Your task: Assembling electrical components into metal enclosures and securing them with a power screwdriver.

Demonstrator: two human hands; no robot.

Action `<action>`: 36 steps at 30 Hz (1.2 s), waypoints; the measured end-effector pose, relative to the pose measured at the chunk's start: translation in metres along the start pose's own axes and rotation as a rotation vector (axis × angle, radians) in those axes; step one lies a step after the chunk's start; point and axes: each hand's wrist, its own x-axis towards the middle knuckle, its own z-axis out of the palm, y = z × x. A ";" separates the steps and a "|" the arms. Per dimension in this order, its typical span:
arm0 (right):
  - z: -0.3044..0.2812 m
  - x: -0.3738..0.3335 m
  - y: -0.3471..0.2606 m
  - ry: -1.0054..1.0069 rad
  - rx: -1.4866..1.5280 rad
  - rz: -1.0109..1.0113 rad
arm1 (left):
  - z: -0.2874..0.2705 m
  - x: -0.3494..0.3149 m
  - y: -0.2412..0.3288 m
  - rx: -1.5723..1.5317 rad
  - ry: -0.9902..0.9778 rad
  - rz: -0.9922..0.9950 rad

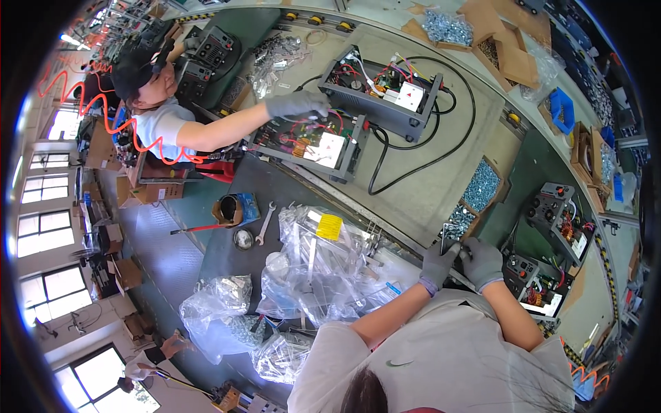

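Both my hands wear grey gloves and are close together at the workbench's near edge. My left hand [439, 264] is closed around a small flat metal piece [449, 232] that sticks up from its fingertips; its exact kind is too small to tell. Beside it, my right hand [483, 261] has its fingers curled in, and what they hold, if anything, is hidden. Just beyond the hands lies a box of small bluish screws [463, 219]. To the right of my right hand sits an open-cased electrical unit [533, 289] with a dark knobbed front panel and exposed wires.
Another open unit [561, 220] stands farther right. Across the bench, a co-worker's gloved hand [297, 104] reaches over an opened unit [313, 146]; a second unit [382, 93] trails a black cable [474, 113]. Plastic bags of metal parts [323, 268] lie to my left, near a wrench [266, 224].
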 end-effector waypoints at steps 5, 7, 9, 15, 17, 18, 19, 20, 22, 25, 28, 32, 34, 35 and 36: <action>-0.002 -0.005 0.003 0.006 -0.018 -0.013 | 0.007 -0.007 0.006 -0.005 0.000 0.036; -0.004 -0.009 0.006 0.013 -0.013 -0.021 | 0.011 -0.010 0.007 -0.025 0.010 0.048; -0.005 -0.014 0.011 0.028 0.001 -0.028 | 0.014 -0.014 0.009 -0.022 -0.011 0.042; -0.004 -0.030 0.026 0.097 0.040 -0.052 | 0.025 -0.014 -0.009 0.034 -0.035 0.066; -0.007 -0.036 0.034 0.101 0.043 -0.048 | 0.034 -0.023 -0.002 0.013 -0.059 0.043; -0.009 -0.040 0.040 0.105 0.046 -0.051 | 0.038 -0.026 0.002 -0.009 -0.078 0.024; -0.010 -0.042 0.045 0.109 0.046 -0.047 | 0.042 -0.027 0.003 -0.007 -0.083 0.025; -0.009 -0.045 0.050 0.117 0.055 -0.044 | 0.046 -0.027 0.003 0.067 -0.072 0.048; -0.009 -0.051 0.063 0.116 0.076 -0.028 | 0.058 -0.034 0.005 0.149 -0.056 0.155; -0.005 -0.063 0.083 0.190 0.133 -0.015 | 0.079 -0.046 0.016 -0.146 -0.114 0.083; -0.011 -0.074 0.096 0.214 0.153 0.022 | 0.093 -0.058 0.024 -0.070 -0.190 0.061; -0.010 -0.087 0.121 0.285 0.215 0.011 | 0.116 -0.063 0.010 -0.027 -0.181 0.098; -0.010 -0.095 0.130 0.316 0.233 -0.028 | 0.126 -0.064 0.003 0.034 -0.156 0.136; -0.011 -0.100 0.134 0.319 0.235 -0.022 | 0.130 -0.064 -0.002 0.090 -0.124 0.176; -0.011 -0.104 0.138 0.308 0.261 -0.028 | 0.130 -0.063 -0.009 0.093 -0.138 0.176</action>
